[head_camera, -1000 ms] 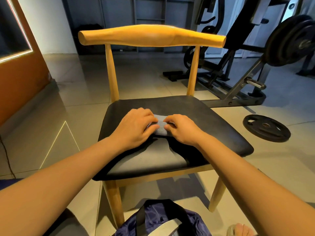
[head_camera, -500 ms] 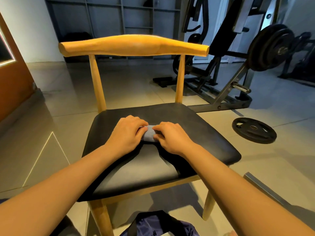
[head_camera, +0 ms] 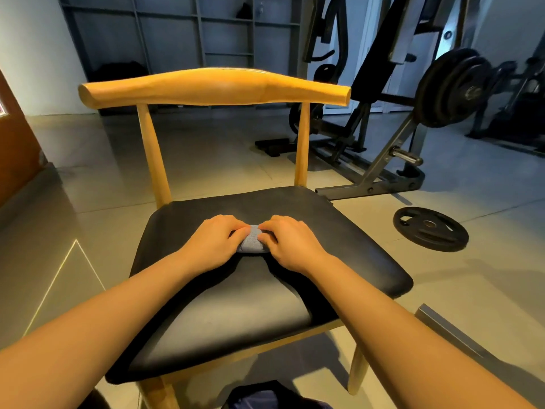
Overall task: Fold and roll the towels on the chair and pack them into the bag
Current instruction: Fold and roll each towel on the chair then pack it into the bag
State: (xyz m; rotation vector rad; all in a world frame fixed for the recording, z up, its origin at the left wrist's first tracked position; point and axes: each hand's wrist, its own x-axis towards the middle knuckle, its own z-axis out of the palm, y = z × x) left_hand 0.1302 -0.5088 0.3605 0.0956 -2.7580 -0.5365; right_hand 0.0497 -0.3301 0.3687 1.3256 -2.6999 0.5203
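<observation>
both hands (head_camera: 215, 243) (head_camera: 290, 245) clasp rolled towel (head_camera: 251, 242), long axis left-right on chair (head_camera: 354, 240).

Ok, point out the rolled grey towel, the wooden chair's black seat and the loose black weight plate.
Rolled grey towel (head_camera: 251, 242), head view, visible middle between hands.
Black seat (head_camera: 236, 314), head view, bare front cushion.
Loose black weight plate (head_camera: 431, 228), head view, near hub.
</observation>
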